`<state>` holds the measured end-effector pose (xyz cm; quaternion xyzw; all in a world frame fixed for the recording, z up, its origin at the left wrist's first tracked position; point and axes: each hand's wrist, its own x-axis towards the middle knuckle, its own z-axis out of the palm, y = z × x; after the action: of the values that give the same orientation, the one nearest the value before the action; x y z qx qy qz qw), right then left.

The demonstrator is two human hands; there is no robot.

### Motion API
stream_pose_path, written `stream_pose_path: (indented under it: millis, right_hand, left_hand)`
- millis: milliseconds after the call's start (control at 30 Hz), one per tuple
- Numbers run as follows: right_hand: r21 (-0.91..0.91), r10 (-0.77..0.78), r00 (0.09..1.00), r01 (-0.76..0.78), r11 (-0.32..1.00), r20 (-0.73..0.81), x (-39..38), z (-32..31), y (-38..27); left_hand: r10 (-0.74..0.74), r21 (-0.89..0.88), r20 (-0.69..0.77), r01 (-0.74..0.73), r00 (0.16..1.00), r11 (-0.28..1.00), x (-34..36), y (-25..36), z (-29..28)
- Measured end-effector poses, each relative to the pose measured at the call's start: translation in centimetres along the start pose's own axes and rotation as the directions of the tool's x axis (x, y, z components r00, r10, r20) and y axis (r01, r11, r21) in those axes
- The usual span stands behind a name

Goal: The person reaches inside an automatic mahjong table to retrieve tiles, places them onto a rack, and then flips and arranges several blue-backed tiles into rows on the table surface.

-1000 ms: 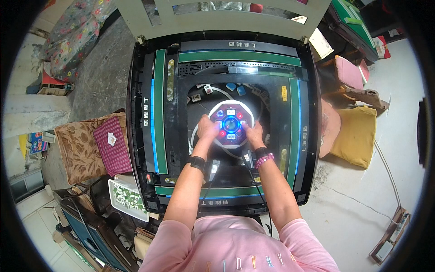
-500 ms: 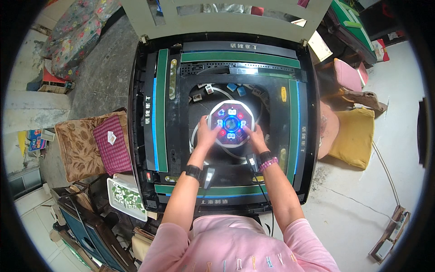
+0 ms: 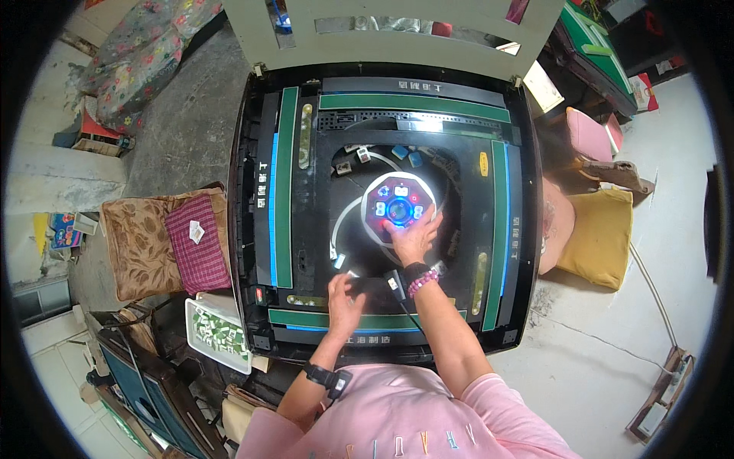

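An eight-sided control panel [image 3: 401,191] with a white rim and glowing blue lights is at the middle of an opened automatic mahjong table [image 3: 359,301]. My right hand [image 3: 415,236] grips its lower right side, with the thumb on the lit face and the fingers along the edge. My left hand [image 3: 346,306] is off the panel, over the table's near inner edge, its fingers curved and apart. Just beyond those fingertips is a small white piece [image 3: 352,274], partly hidden. A mahjong tile [image 3: 338,262] lies close by in the dark round well. I wear black wristbands.
Blue-backed tiles [image 3: 415,159] and white tiles [image 3: 363,154] lie at the well's far side. The raised grey lid [image 3: 428,47] stands behind. Left are a cushioned seat [image 3: 138,245] and a white tub [image 3: 200,356] of green-and-white tiles. A yellow cushion [image 3: 600,241] is at right.
My left hand has let go of the panel and drawn back toward the near edge. My right hand has shifted onto the panel's lower right part. The view has shifted slightly.
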<state>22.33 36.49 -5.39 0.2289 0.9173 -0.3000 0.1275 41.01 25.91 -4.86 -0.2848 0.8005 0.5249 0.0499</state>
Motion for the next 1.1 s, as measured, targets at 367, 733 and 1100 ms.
stream_pose_path:
  millis: [367, 733, 1100]
  right_hand:
    - [0.081, 0.091, 0.996, -0.093, 0.992, 0.023, 0.3, 0.4, 0.2]
    - [0.132, -0.421, 0.898, 0.405, 0.905, 0.129, -5.6, -4.2, 12.7]
    - [0.116, -0.541, 0.837, 0.531, 0.839, 0.08, -9.8, -9.6, 12.1]
  left_hand:
    - [0.005, 0.021, 0.003, -0.005, 1.0, 1.0, -1.4, 0.7, -1.5]
    - [0.015, -0.031, 0.087, -0.013, 0.996, 0.999, -6.9, -2.3, -3.3]
    - [-0.008, 0.04, 0.242, -0.002, 0.97, 0.999, -10.7, -2.3, -3.3]
